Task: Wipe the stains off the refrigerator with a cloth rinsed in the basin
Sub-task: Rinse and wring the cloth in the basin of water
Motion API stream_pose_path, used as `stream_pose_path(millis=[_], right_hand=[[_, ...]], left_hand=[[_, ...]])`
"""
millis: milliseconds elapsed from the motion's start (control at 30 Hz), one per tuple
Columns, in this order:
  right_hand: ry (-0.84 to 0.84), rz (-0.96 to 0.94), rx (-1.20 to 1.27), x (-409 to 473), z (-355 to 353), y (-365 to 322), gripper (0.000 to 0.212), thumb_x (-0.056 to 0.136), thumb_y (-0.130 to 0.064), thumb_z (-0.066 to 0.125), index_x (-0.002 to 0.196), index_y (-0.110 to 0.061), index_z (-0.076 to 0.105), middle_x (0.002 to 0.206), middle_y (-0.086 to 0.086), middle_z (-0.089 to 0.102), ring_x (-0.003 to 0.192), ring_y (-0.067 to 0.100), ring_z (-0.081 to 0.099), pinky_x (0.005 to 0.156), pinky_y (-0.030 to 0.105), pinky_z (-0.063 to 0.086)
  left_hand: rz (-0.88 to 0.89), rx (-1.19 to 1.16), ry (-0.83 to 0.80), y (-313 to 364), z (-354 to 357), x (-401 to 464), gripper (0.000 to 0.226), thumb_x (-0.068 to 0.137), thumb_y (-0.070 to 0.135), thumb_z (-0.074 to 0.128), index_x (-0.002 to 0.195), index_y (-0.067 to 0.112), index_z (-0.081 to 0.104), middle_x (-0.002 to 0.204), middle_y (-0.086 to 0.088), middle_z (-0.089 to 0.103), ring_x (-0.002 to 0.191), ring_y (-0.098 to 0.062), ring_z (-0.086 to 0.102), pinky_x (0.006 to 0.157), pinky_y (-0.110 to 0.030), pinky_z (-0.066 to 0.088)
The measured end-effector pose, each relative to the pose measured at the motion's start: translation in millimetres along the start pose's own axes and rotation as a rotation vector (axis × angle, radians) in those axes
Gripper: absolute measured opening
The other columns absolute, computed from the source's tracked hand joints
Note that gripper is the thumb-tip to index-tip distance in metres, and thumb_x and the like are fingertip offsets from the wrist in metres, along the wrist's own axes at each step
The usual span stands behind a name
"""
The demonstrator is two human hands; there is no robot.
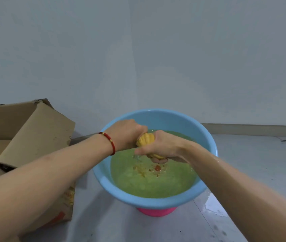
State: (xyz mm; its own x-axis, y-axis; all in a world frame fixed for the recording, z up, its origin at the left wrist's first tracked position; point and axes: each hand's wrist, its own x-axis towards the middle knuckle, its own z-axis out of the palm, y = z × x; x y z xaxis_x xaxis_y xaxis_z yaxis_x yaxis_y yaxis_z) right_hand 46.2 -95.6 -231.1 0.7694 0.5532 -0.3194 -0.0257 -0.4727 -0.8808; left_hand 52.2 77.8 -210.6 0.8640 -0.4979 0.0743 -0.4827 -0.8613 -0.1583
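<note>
While both hands, the left hand and right hand, clench the yellow cloth above the blue basin, twisting opposite ways, low over the water, should limit splashing.

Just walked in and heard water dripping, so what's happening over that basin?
A person is wringing out a yellow cloth over a blue basin of murky greenish water. The left hand and right hand both hold the cloth in a tight grip just above the water. The basin sits on something pink on the floor, beside an open cardboard box. The refrigerator isn't in view.
</note>
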Motion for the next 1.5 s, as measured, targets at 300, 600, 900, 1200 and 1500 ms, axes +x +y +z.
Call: stream_pose_path(millis=[300,600,900,1200,1500], right_hand=[[0.317,-0.301,-1.111,1.4,5.0,18.8,0.022,0.086,-0.027,0.072,0.105,-0.021,0.063,0.101,0.004,0.071,0.092,0.035,0.068,0.066,0.036,0.041],[-0.033,-0.07,0.484,-19.5,-20.7,32.9,0.041,0.096,-0.037,0.07,0.123,-0.007,0.069,0.103,0.007,0.07,0.09,0.018,0.066,0.088,0.047,0.056],[-0.595,-0.059,0.878,-23.6,3.5,22.9,0.085,0.076,-0.063,0.078,0.14,-0.012,0.05,0.108,0.021,0.072,0.081,0.027,0.075,0.05,0.024,0.057],[0.267,-0.19,-0.95,-4.2,13.0,9.6,0.017,0.085,-0.035,0.075,0.091,-0.021,0.067,0.08,0.001,0.063,0.079,0.03,0.063,0.061,0.033,0.044],[0.1,-0.091,-0.776,-7.3,-2.4,6.4,0.026,0.083,-0.033,0.078,0.094,-0.015,0.064,0.083,0.002,0.061,0.075,0.025,0.059,0.063,0.032,0.047]], left_hand=[[-0.371,-0.819,-0.723,21.0,21.0,5.6,0.033,0.077,0.014,0.079,0.105,-0.002,0.07,0.061,-0.007,0.056,0.043,-0.017,0.041,0.038,-0.02,0.03],[0.037,-0.334,0.053,2.4,19.1,5.6,0.008,0.074,0.024,0.064,0.079,0.017,0.061,0.082,-0.001,0.066,0.077,-0.026,0.062,0.067,-0.037,0.051],[0.348,-0.091,0.557,1.2,2.0,-6.4,0.014,0.084,0.023,0.059,0.09,0.011,0.062,0.08,-0.001,0.052,0.061,-0.021,0.05,0.047,-0.031,0.04],[-0.344,-0.41,-0.451,28.9,18.0,8.4,0.027,0.071,0.027,0.082,0.064,0.013,0.06,0.055,-0.004,0.056,0.05,-0.025,0.049,0.045,-0.026,0.039],[-0.399,-0.464,-0.561,15.5,11.0,23.1,0.021,0.07,0.017,0.08,0.086,0.008,0.071,0.063,-0.005,0.062,0.056,-0.024,0.061,0.057,-0.033,0.057]])
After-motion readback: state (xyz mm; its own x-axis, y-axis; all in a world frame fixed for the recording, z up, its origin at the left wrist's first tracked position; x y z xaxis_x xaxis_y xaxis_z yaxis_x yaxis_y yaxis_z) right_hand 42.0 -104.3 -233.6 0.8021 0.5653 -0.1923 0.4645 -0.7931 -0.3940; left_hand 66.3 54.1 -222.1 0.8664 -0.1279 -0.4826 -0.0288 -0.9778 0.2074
